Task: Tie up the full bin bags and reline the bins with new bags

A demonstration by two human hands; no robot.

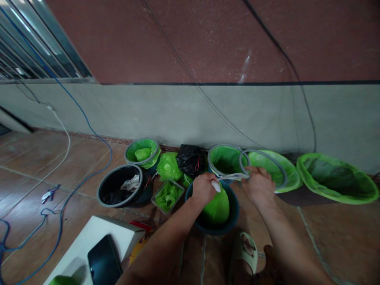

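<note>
My left hand [204, 189] is closed on one end of a white strip [233, 176], whose material I cannot make out. The strip stretches across to my right hand [259, 186], closed at a grey bin ring [285, 174]. That ring is tilted up in front of a green-lined bin [292, 170]. Just below my hands stands a dark blue bin [234, 215], without a grey ring on its rim. Inside it is a bright green plastic bag [218, 209], partly hidden by my left hand.
Against the wall are another green-lined bin [341, 190], a ringed bin [210, 162], a black bag [191, 160] and a green bag [169, 166]. A black-lined bin [103, 200] is at left. Nearby lie a phone [104, 261] on a white box [89, 237], keys [50, 194] and a blue cable [80, 180].
</note>
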